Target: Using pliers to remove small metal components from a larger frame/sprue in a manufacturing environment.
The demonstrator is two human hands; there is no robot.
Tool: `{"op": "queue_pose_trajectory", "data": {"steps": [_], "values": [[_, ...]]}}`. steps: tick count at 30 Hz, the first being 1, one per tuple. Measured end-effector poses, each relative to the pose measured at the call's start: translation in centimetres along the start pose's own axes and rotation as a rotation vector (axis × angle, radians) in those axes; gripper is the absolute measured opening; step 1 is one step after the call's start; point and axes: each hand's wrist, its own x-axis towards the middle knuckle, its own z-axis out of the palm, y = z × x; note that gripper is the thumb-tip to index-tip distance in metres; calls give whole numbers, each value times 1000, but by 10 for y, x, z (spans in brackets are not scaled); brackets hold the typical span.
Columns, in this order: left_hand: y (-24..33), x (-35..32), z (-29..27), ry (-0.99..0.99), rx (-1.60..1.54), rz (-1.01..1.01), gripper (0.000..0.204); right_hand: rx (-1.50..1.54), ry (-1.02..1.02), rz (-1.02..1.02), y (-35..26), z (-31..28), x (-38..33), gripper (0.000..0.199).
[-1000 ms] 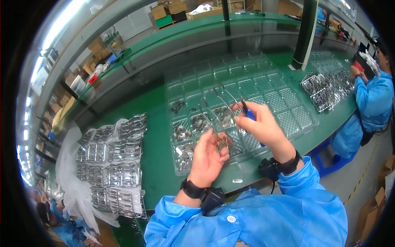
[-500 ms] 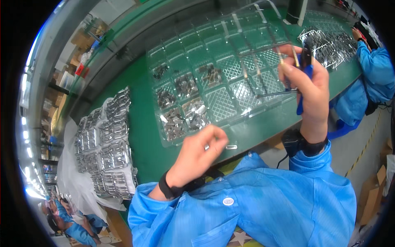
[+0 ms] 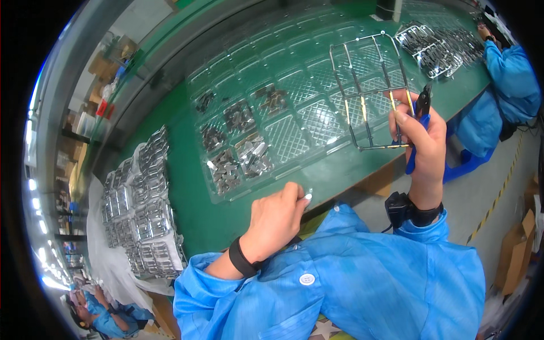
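Note:
My left hand (image 3: 275, 215) is closed at the front edge of the green table, a small shiny silver piece (image 3: 308, 196) showing at its pinched fingertips. Up at the right, my right hand (image 3: 426, 139) is closed round a pair of blue-handled cutting pliers (image 3: 425, 102), whose dark jaws point upward. The same hand also grips a shiny metallic frame (image 3: 364, 113) with thin parallel bars, raised over a clear plastic tray (image 3: 326, 152). Several of the tray's left compartments contain small metal pieces (image 3: 225, 173).
Stacked shiny frames (image 3: 141, 204) lie on white wrapping at the left, and another pile of frames (image 3: 436, 51) is at the far right. Beyond that pile, a co-worker's blue sleeve (image 3: 510, 73) reaches over the table. An open cardboard box (image 3: 515, 255) stands on the floor.
The loose silver piece that lay on the table edge is now between my left fingertips. My right hand has turned the frame, which now shows its bars more squarely.

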Motion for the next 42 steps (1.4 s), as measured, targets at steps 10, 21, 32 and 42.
{"op": "queue_pose_trajectory", "data": {"steps": [10,21,32,42], "values": [[4,-6,-3,-38,196,104,12,55,201,28,1,-39,-18,29],[-8,66,-34,291,5,101,9,74,219,21,2,-39,-26,30],[-61,82,-20,163,-515,-77,24,30,182,28,-3,-33,-32,30],[-5,19,-67,198,-957,-94,43,97,-5,35,-12,-2,-45,29]]}}
